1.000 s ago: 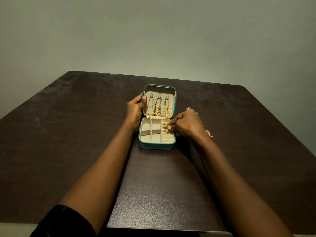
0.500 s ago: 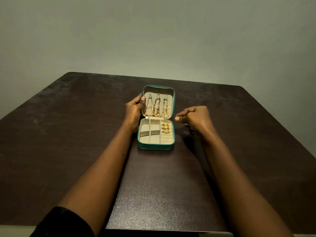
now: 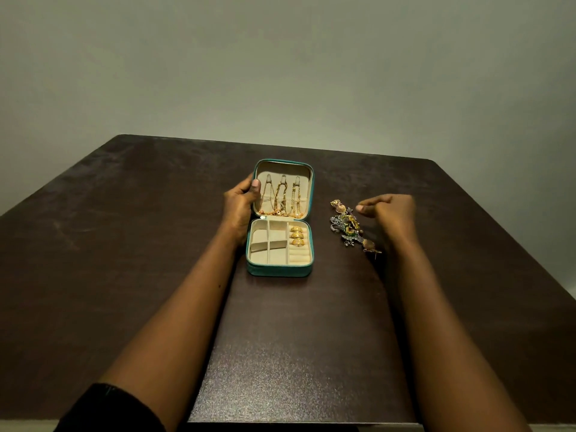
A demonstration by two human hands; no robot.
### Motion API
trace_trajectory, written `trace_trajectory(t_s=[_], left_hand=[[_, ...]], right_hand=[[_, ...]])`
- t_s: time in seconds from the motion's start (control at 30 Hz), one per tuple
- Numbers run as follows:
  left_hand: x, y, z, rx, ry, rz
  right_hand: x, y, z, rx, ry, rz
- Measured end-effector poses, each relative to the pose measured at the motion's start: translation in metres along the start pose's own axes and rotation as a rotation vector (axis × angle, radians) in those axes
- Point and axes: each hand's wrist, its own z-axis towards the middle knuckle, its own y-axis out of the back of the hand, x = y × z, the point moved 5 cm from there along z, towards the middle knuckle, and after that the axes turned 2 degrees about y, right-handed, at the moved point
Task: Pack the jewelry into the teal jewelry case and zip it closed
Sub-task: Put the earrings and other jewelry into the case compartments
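"Fingers (image 3: 241,191) of the left hand (image 3: 238,207): how do they lie?"

"Curled round the left edge of the raised lid of the open square teal zip-up jewelry case (image 3: 279,270), thumb on its cream lining. The forearm reaches straight across the dark brown wooden table (image 3: 124,244)."

"And the right hand (image 3: 393,210)?"

"Clenched, thumb tip by the forefinger, nothing visible in it, just right of the loose heap of gold and coloured-stone jewelry (image 3: 347,226) lying beside the case."

"Inside the case?"

"Three gold chains (image 3: 282,198) hang in the lid; three domed gold rings (image 3: 297,236) sit in the base's right-hand slot."
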Motion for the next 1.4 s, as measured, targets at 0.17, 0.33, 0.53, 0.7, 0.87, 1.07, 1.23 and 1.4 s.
trace_trajectory(t_s=[0.17, 0.33, 0.53, 0.7, 0.87, 1.07, 1.23, 1.4], left_hand=[[-0.001, 0.001, 0.0, -0.002, -0.013, 0.024], [-0.001, 0.0, 0.0, 0.007, -0.018, 0.023], [0.0, 0.001, 0.002, 0.0, -0.017, 0.01], [0.001, 0.001, 0.002, 0.004, -0.013, 0.005], [0.001, 0.002, 0.002, -0.002, 0.001, 0.008], [0.0, 0.0, 0.001, -0.015, -0.011, 0.005], [0.001, 0.001, 0.002, -0.012, -0.012, 0.015], [0.001, 0.001, 0.004, -0.012, -0.023, 0.01]], right_hand=[[0.009, -0.035, -0.014, 0.165, 0.25, -0.474], [0.013, -0.049, -0.024, 0.199, 0.361, -0.715], [0.013, -0.047, -0.022, 0.124, 0.388, -0.792], [0.012, -0.046, -0.02, 0.085, 0.4, -0.814], [0.011, -0.046, -0.019, 0.105, 0.388, -0.84], [0.004, -0.047, -0.015, 0.207, 0.367, -0.811], [0.0, -0.032, 0.002, 0.086, 0.275, -0.526], [-0.001, -0.019, 0.009, 0.071, 0.182, -0.157]])
